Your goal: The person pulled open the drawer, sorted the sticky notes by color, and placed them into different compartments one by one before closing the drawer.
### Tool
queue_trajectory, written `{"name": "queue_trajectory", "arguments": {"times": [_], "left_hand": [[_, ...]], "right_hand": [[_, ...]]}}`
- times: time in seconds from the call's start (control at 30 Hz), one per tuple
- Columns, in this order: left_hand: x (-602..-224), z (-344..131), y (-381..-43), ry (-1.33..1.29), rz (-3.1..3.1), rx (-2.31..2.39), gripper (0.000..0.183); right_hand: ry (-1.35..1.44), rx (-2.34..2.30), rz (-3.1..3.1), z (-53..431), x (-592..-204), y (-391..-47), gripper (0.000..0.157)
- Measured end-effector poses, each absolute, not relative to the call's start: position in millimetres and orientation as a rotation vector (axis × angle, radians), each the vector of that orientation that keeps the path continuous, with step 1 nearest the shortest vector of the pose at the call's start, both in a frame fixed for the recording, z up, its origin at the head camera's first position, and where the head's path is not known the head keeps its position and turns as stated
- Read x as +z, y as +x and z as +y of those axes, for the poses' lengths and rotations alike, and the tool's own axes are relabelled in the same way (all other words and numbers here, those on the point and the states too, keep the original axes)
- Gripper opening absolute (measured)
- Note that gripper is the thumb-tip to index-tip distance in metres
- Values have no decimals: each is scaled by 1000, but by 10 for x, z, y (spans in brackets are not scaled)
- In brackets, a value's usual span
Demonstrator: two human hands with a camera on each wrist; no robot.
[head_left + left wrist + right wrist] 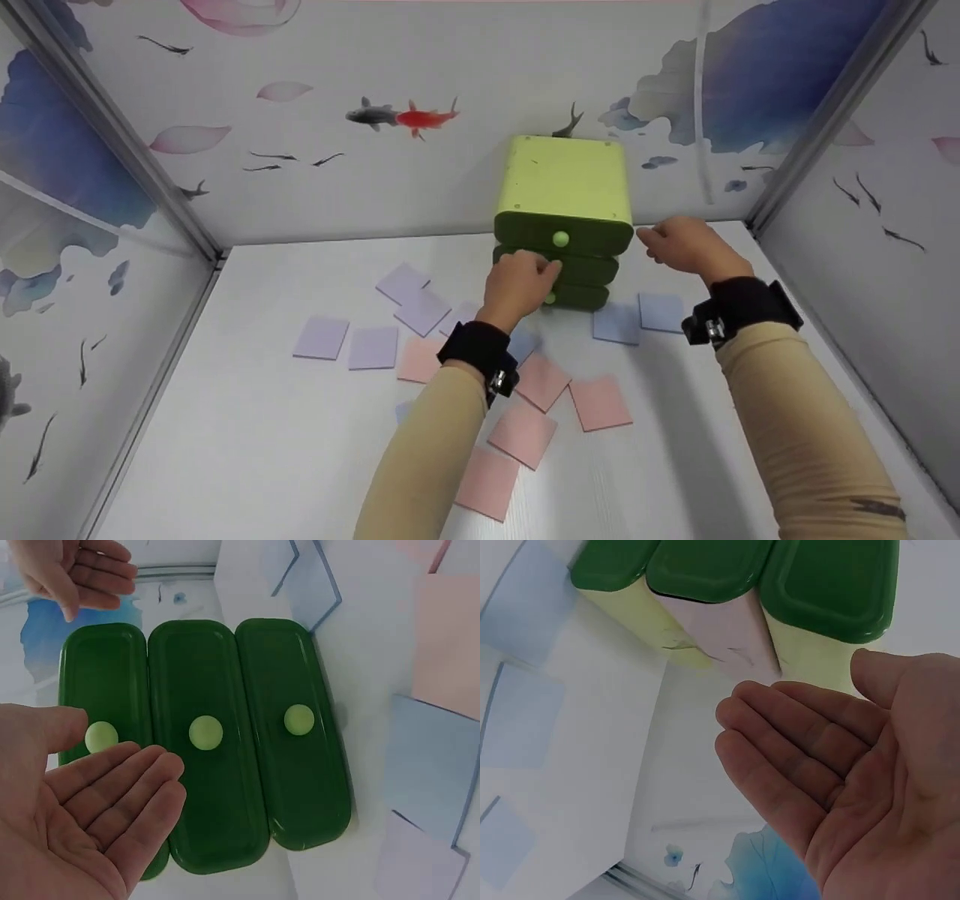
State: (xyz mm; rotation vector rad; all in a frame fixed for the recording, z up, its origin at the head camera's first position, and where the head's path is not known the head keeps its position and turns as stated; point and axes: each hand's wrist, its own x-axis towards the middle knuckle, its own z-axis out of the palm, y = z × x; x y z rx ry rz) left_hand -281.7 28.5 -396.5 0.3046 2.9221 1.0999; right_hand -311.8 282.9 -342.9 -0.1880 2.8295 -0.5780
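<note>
A small three-drawer cabinet (568, 178) with a light green top and dark green drawer fronts stands against the back wall. Each front carries a round pale green knob (205, 733). My left hand (519, 285) is in front of the drawers, fingers relaxed and empty; in the left wrist view its thumb and fingers (124, 802) overlap the area around one knob. To the right of the cabinet hovers my right hand (688, 244), palm bare and fingers loosely bent (795, 742) near the cabinet's side. All the drawers look closed.
Purple square cards (321, 338), pink cards (601, 403) and blue cards (616, 324) lie scattered over the white table (247, 435). A few lie partly behind my left forearm. Printed panels (292, 187) wall in the back and both sides.
</note>
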Motion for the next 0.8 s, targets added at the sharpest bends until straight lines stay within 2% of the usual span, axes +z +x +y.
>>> {"name": "queue_trajectory", "arguments": {"times": [0.27, 0.5, 0.8], "left_hand": [[-3981, 441, -2905, 181, 2902, 1243, 42], [-4002, 506, -3028, 123, 2908, 1266, 43], [-4061, 555, -3127, 118, 2908, 1317, 52]], "right_hand": [[-69, -744, 2819, 2651, -3415, -3224, 66], [26, -848, 2741, 2601, -3417, -3307, 62], [126, -966, 2724, 2596, -3418, -3321, 64]]}}
